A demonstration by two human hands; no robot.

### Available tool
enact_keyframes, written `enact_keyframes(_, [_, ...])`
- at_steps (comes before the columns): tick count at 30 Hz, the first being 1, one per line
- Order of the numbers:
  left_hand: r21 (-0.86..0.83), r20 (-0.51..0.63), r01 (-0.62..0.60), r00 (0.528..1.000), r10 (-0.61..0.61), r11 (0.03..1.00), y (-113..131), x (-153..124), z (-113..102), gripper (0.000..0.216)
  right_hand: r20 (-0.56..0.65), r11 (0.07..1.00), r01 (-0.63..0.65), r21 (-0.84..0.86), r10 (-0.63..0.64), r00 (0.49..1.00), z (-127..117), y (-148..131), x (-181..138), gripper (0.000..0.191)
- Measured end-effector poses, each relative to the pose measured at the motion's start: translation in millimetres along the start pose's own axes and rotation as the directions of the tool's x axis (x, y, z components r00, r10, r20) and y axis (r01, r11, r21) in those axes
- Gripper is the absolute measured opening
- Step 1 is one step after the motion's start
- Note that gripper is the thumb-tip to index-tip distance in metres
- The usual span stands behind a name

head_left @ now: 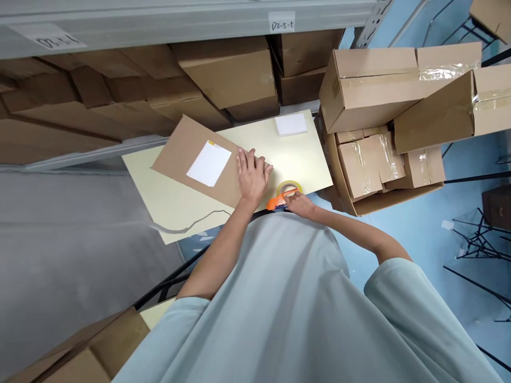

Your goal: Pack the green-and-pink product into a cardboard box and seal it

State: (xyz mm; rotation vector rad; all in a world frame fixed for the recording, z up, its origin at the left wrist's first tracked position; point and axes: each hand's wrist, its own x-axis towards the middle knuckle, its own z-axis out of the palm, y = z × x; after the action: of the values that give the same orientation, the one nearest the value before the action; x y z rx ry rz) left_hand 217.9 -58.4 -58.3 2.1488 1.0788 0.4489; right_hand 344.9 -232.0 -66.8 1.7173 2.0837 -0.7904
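Observation:
A flat brown cardboard piece, perhaps a flattened or thin box, lies at a slant on the pale yellow tabletop. A white label with a small yellow mark is on its upper face. My left hand rests flat on the right end of the cardboard, fingers stretched out. By the table's front edge, close to my body, my right hand grips an orange tape dispenser. A roll of yellowish tape sits at the dispenser; its lower part is hidden.
A stack of white paper lies at the table's back right. Shelved cardboard boxes stand behind. To the right, a large open carton holds taped boxes, with more boxes on top. A thin cable crosses the table's front left.

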Motion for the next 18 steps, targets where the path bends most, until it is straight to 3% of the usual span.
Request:
enact_keyframes(6, [0.141, 0.041, -0.081, 0.996, 0.076, 0.987, -10.6, -2.5, 3.4, 0.044, -0.015, 0.991, -0.081, -0.111, 0.08, 0.997, -0.3, 75.6, -65.0, 0.04])
enact_keyframes(9, [0.167, 0.06, -0.141, 0.989, 0.133, 0.976, -16.0, -6.2, 2.0, 0.043, -0.055, 0.976, -0.099, -0.192, 0.09, 0.994, -12.5, 105.8, -78.0, 0.036])
enact_keyframes(13, [0.208, 0.143, -0.25, 0.964, 0.223, 0.946, -24.9, -21.4, -10.0, 0.042, -0.113, 0.965, -0.029, -0.26, 0.0, 0.994, -33.9, 116.3, -42.6, 0.032])
enact_keyframes(18, [0.182, 0.305, -0.385, 0.897, 0.321, 0.905, -37.3, -56.4, -34.0, 0.038, -0.162, 0.956, 0.078, -0.284, -0.128, 0.979, -46.6, 94.3, 28.2, 0.035])
